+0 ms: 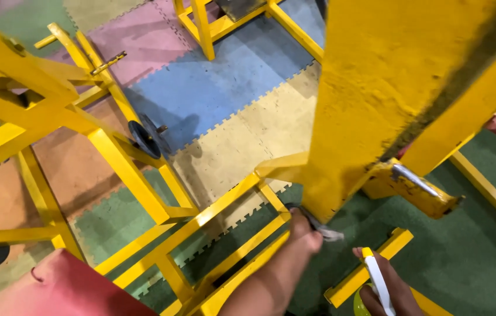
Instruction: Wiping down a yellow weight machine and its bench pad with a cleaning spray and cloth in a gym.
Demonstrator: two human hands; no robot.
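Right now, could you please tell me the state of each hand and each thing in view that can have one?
left hand: closed on a grey cloth, pressed to the base of the yellow post.
grey cloth: crumpled, against the yellow post.
right hand: gripping a spray bottle.
spray bottle: upright, nozzle towards the post; no spray visible.
weight plate: mounted on the yellow frame.
red pad: bare.

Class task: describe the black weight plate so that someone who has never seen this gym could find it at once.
Start at the large yellow steel frame on the left of the picture. Follow its slanting bar down to where it crosses the blue foam floor tile; the small round black weight plate sits there on a peg. It is the only black disc among the yellow bars.
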